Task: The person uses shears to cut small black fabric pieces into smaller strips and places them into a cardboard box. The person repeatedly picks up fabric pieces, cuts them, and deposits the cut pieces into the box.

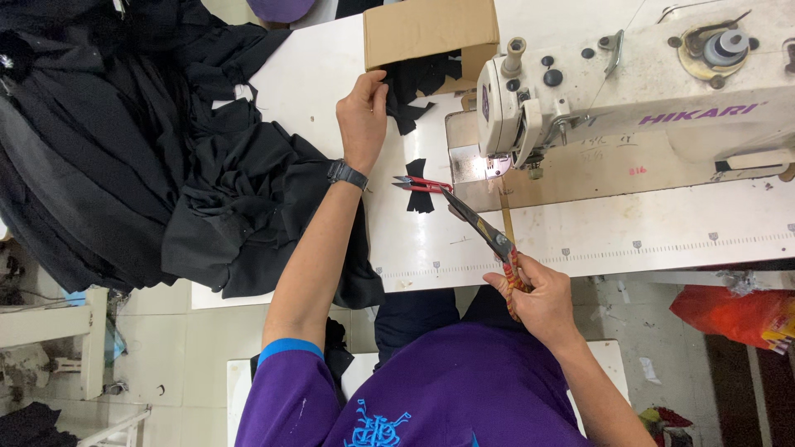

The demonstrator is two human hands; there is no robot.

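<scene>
— Scissors (484, 228), where are they?

— In the right hand (538, 302), just in front of the sewing machine (629, 91). The fingers (505, 290) are clenched around the orange-wrapped handles at the near edge of the desk (331, 74), and the dark blades slant up and away toward the lit needle area of the machine.

— How is that arm held?

— Bent at the elbow and drawn close to the purple shirt (439, 389), wrist cocked so the scissors angle leftward toward the machine's needle end.

— And the other hand?

— The left hand (363, 116) is stretched far out over the desk, the forearm nearly straight, a dark wristwatch (346, 174) on the wrist. It sits just left of the machine's head, at the cardboard box (431, 33). Its fingers curl onto a black fabric piece (418, 83) spilling out of the box; whether they grip it or only press on it I cannot tell.

— Anything between the two hands?

— A small red-handled thread snip (422, 184) lies on the desk, just left of the machine's needle plate, on top of a small black fabric scrap (418, 186). The tip of the scissors comes close to it.

— What else is near?

— A heap of black garments (149, 149) covers the desk well left of the machine, hanging over the near edge beside the left forearm.
</scene>
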